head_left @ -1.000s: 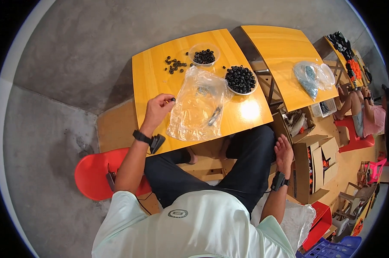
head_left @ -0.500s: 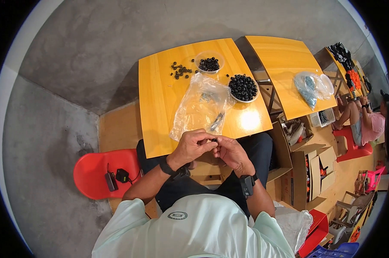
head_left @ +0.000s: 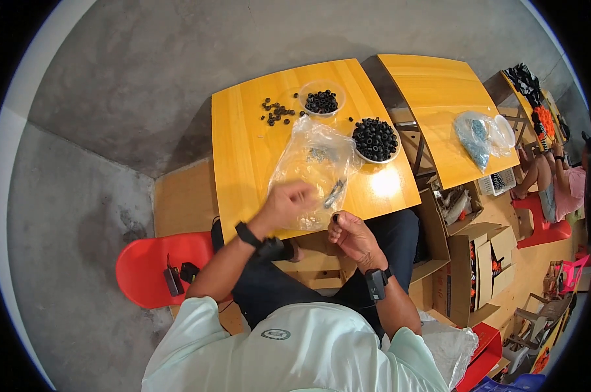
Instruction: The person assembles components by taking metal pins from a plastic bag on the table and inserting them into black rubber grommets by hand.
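My right hand (head_left: pixel 353 234) is at the near edge of the yellow table (head_left: pixel 243 150), pinching a small dark ring-shaped part between its fingertips. My left hand (head_left: pixel 287 204) is blurred and hovers over the clear plastic bag (head_left: pixel 313 163) lying on the table; I cannot tell whether it holds anything. A small grey metal piece (head_left: pixel 334 191) lies inside the bag. A white bowl of black rings (head_left: pixel 375 139) stands right of the bag. A clear bowl of black rings (head_left: pixel 321 101) stands at the far edge, with loose black rings (head_left: pixel 277 112) scattered to its left.
A second yellow table (head_left: pixel 432 104) to the right bears a plastic bag with blue contents (head_left: pixel 478 134). Open cardboard boxes (head_left: pixel 478 261) stand on the floor at right. A red stool (head_left: pixel 153 268) with small dark devices is on my left. Another person (head_left: pixel 557 176) sits at far right.
My hands, joined at the table edge half a second ago, have parted: the left has moved up over the plastic bag, the right stays near the edge with the small part.
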A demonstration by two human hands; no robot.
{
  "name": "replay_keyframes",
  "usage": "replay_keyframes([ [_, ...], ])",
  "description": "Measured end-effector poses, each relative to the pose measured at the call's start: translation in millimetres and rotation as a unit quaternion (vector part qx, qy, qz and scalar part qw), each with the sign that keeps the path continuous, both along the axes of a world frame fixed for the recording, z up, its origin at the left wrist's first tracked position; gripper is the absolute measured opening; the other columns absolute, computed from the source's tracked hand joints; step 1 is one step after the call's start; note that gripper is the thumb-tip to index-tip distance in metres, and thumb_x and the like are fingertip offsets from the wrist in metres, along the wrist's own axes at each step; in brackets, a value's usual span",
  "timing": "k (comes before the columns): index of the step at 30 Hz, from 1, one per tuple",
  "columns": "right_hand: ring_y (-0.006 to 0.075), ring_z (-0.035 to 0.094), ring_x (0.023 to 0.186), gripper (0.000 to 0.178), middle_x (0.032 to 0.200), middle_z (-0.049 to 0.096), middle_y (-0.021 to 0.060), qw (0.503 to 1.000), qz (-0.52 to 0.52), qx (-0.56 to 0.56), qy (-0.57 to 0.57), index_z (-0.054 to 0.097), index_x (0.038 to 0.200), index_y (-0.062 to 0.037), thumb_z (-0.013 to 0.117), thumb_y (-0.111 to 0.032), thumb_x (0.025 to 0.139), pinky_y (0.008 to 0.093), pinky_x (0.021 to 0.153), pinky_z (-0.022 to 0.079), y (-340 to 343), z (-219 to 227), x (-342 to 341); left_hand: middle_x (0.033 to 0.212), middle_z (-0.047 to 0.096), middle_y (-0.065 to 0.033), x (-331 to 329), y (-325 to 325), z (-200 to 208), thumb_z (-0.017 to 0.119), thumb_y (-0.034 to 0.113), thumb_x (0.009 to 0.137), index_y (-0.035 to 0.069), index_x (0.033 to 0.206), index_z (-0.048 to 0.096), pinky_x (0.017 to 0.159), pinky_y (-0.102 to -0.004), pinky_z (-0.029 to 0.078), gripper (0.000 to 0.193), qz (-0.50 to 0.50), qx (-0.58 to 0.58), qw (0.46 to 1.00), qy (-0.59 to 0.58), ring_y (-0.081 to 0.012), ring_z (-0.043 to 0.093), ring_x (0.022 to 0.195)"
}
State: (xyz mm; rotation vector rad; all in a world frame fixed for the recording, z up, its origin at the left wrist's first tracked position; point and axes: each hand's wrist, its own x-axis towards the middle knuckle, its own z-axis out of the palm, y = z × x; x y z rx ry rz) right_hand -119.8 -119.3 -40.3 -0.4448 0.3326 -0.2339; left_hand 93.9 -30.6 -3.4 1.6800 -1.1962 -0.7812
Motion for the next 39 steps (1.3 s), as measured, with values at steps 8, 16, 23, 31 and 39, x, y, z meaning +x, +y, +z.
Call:
replay_keyframes([
  [8,0.0122,0.050,0.076,0.018,0.082,0.052,-0.0002,0.996,-0.084,-0.002,0.034,0.060,0.090,-0.0111,0.069,-0.027,0.093,0.0266,0.067,0.043,-24.9,-22.8,-35.1,0.098,0.066,-0.0141,173.2,-44.0,-50.3,0.067,0.012,0.084,0.003,0.103,0.071,0.080,-0.0405,0.053,0.021,0.167,0.056,0.906,-0.384,-0.0317,0.066,0.090],
  [16,0.0128,0.050,0.076,0.021,0.081,0.052,0.0000,0.992,-0.115,0.027,0.043,0.061,0.093,-0.0074,0.069,-0.027,0.093,0.0266,0.066,0.042,-28.4,-30.1,-48.4,0.098,0.061,-0.0152,188.7,-61.1,-67.7,0.064,0.012,0.087,0.006,0.101,0.071,0.081,-0.0447,0.052,0.016,0.103,0.114,0.891,-0.428,-0.0352,0.064,0.093],
  [23,0.0126,0.050,0.076,0.020,0.081,0.052,0.0000,0.993,-0.108,0.020,0.042,0.061,0.093,-0.0082,0.068,-0.026,0.094,0.0264,0.065,0.042,-21.8,-23.3,-40.6,0.093,0.059,-0.0156,182.9,-51.5,-69.8,0.060,0.011,0.090,0.002,0.088,0.064,0.078,-0.0468,0.050,0.009,0.102,0.070,0.891,-0.436,-0.0376,0.062,0.089],
  [31,0.0119,0.051,0.075,0.015,0.081,0.053,-0.0007,0.995,-0.091,0.023,0.026,0.062,0.093,-0.0102,0.068,-0.024,0.094,0.0264,0.066,0.043,-8.5,-20.9,-36.0,0.092,0.058,-0.0163,152.9,-23.0,-74.6,0.061,0.005,0.087,0.001,0.087,0.060,0.076,-0.0453,0.050,0.005,0.107,0.027,0.907,-0.406,-0.0378,0.061,0.088],
  [39,0.0116,0.050,0.075,0.017,0.081,0.052,-0.0017,0.995,-0.090,0.028,0.037,0.062,0.093,-0.0103,0.068,-0.026,0.094,0.0263,0.066,0.042,5.5,-24.4,-50.6,0.085,0.063,-0.0171,156.5,-18.5,-84.9,0.064,0.008,0.085,0.000,0.085,0.062,0.075,-0.0435,0.052,0.008,0.171,0.012,0.930,-0.326,-0.0366,0.063,0.085],
])
